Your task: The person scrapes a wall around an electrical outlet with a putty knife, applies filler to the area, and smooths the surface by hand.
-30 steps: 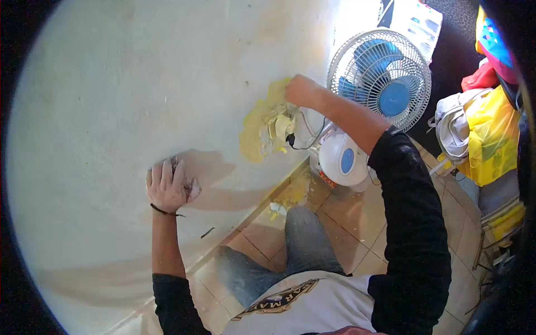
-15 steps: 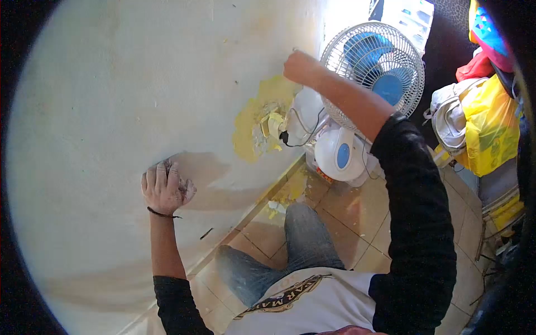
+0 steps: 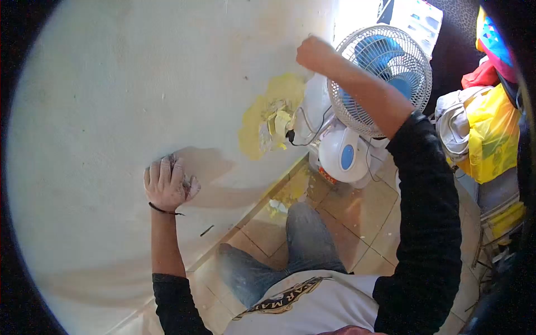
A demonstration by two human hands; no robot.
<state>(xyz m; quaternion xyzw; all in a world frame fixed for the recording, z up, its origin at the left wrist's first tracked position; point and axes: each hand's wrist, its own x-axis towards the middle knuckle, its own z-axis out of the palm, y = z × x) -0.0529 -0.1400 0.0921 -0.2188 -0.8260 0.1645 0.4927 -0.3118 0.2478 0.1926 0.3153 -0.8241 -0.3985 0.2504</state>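
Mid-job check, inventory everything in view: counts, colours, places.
Wall: one, whitish, left
Patch: one, yellow, on wall
Plug: one, black, beside patch
Fan: one, white and blue, beside wall
Bag: one, yellow, far right
Bundle: one, grey, left of bag
Tiles: several, tan, floor
Scraps: several, white, on tiles
Object: one, dark, in left hand, mostly hidden
Jeans: one pair, blue, bottom centre
Left hand: one, dusty, against wall
Right hand: one, black-sleeved, near fan
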